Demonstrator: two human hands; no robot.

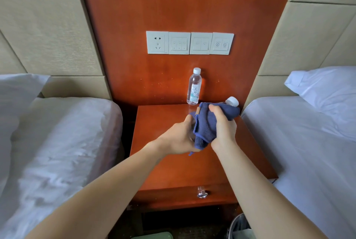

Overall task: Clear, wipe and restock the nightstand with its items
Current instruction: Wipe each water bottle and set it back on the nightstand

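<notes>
head | left hand [178,138] grips tilted bottle [232,101] by its base, right hand [223,125] curls blue cloth [207,123] round it, above the desk [183,169] | second bottle [194,88] upright at back edge | I would twist cloth toward cap, base held firm

The nightstand in front of me, one bottle standing on it.
I faced the reddish wooden nightstand [173,165], whose glossy top carried a single clear water bottle [194,88]. It was white-capped and upright at the nightstand's back edge, a little right of its middle. Just left of the nightstand lay the left bed [67,132] in white sheets. Just right of it lay the right bed [298,142], with a white pillow [327,88] at its head.
</notes>
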